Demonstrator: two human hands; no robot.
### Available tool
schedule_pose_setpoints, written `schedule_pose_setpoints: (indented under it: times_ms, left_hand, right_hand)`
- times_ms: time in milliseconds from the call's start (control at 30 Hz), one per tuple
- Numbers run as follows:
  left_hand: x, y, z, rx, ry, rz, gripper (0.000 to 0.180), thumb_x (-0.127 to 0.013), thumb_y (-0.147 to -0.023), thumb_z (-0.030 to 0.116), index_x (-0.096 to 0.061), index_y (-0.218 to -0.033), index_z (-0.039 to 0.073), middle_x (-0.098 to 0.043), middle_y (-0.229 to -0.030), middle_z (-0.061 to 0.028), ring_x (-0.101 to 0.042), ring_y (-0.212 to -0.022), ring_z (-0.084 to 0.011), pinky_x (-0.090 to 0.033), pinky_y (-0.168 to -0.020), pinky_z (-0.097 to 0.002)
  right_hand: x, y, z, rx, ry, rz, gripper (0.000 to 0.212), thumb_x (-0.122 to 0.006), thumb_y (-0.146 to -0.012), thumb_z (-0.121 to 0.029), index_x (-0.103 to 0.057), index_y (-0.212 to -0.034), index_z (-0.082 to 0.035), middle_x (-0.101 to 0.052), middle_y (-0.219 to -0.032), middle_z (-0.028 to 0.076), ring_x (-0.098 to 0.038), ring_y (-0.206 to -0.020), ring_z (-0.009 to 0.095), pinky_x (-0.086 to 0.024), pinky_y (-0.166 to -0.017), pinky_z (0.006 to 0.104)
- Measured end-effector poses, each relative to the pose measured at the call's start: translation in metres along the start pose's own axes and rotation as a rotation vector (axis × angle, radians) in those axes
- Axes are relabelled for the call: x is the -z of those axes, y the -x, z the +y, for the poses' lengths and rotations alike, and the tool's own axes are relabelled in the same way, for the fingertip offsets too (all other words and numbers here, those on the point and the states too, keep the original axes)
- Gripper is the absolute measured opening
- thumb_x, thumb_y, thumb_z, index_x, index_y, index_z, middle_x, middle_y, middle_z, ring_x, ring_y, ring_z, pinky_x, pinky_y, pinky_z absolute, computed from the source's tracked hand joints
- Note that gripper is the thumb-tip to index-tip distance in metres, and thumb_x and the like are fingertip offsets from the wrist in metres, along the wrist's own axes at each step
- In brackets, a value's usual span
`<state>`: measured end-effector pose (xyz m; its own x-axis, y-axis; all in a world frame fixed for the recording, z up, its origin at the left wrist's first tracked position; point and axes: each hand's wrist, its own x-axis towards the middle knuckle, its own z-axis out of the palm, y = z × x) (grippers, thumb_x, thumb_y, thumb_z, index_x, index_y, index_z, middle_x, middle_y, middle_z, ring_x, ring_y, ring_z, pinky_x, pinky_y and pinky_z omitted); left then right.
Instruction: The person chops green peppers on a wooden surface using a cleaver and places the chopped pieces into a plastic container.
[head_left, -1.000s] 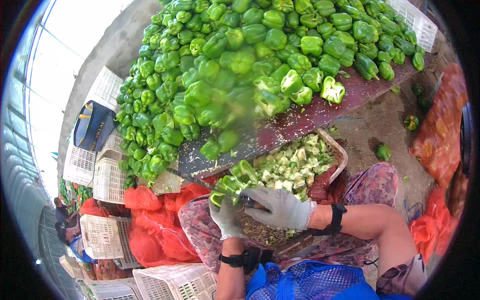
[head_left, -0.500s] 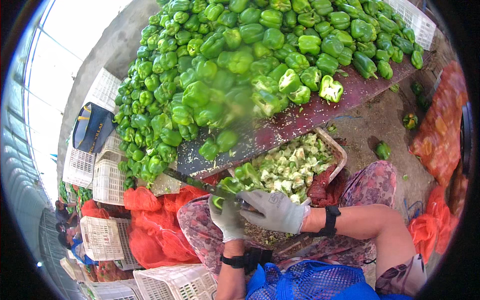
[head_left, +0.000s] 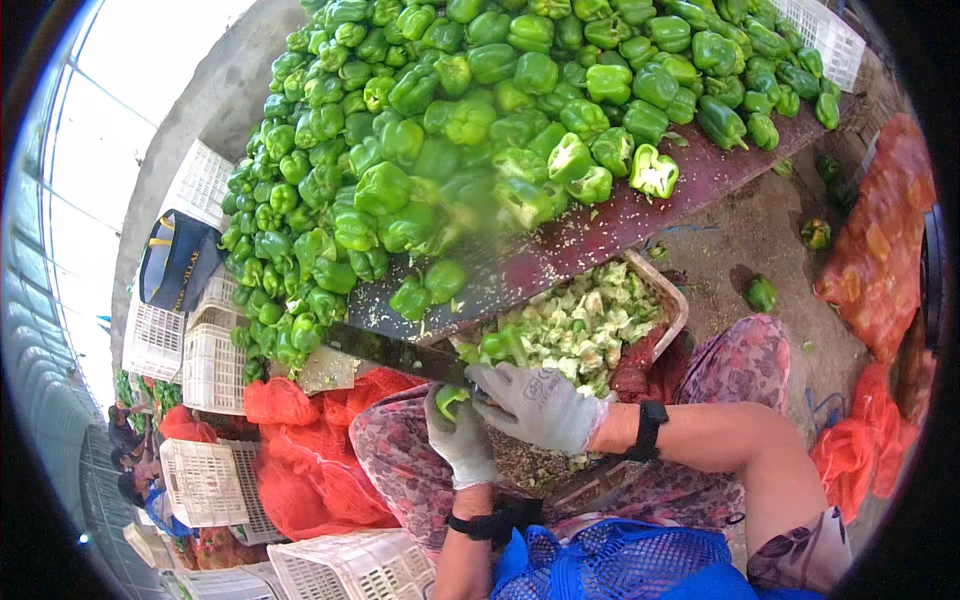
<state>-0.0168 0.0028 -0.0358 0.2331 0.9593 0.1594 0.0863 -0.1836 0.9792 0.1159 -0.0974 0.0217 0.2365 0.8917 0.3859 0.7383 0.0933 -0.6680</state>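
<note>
My gloved right hand is closed round the handle of a knife. Its broad dark blade points left, toward the pepper pile. Just left of it and lower, my gloved left hand grips a green bell pepper piece, which shows between thumb and fingers below the blade. Beyond my hands, pale cut pepper cores fill a crate. Blurred green pepper shows at the crate's near left, just above my right hand.
Whole green bell peppers are heaped on a dark red board strewn with seeds; several cut ones lie near its edge. Red mesh bags and white crates stand left. A filled mesh sack stands right.
The knife blade has turned to show more of its flat side. The green pepper that was against the blade above my left hand is gone from there. Both hands stay close together.
</note>
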Motion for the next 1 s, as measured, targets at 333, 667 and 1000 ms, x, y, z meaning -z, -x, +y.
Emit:
schedule_pose_setpoints:
  times_ms: [333,667,1000]
  left_hand:
    - [-0.005,-0.007,0.026,0.242,0.345,0.017,0.032,-0.062,-0.086,-0.001,-0.056,-0.118,0.003,-0.062,-0.108,-0.0074,-0.062,-0.092,-0.0188,-0.053,-0.081,-0.0321]
    - [0.008,-0.023,0.057,-0.578,-0.760,-0.266,0.061,-0.061,-0.073,0.000,-0.047,-0.133,-0.002,-0.055,-0.124,-0.0264,-0.054,-0.113,-0.0421,-0.046,-0.097,-0.0445]
    - [0.019,-0.036,0.109,-0.672,-0.706,-0.096,0.061,-0.054,-0.068,-0.012,-0.049,-0.128,-0.008,-0.057,-0.122,-0.0262,-0.056,-0.112,-0.0415,-0.046,-0.097,-0.0410]
  right_hand:
    - [0.039,-0.027,0.003,-0.320,-0.504,0.301,0.046,-0.062,-0.090,-0.025,-0.051,-0.125,0.003,-0.062,-0.103,0.022,-0.062,-0.087,0.032,-0.050,-0.078,0.0373]
    - [0.057,-0.032,0.027,-0.385,-0.482,0.334,0.045,-0.065,-0.088,-0.019,-0.053,-0.126,0.002,-0.054,-0.071,0.002,-0.050,-0.065,0.008,-0.043,-0.057,0.0263]
    - [0.087,-0.067,0.064,-0.505,-0.302,0.392,0.048,-0.060,-0.089,-0.024,-0.050,-0.129,0.001,-0.064,-0.102,0.020,-0.063,-0.091,0.030,-0.050,-0.084,0.0383]
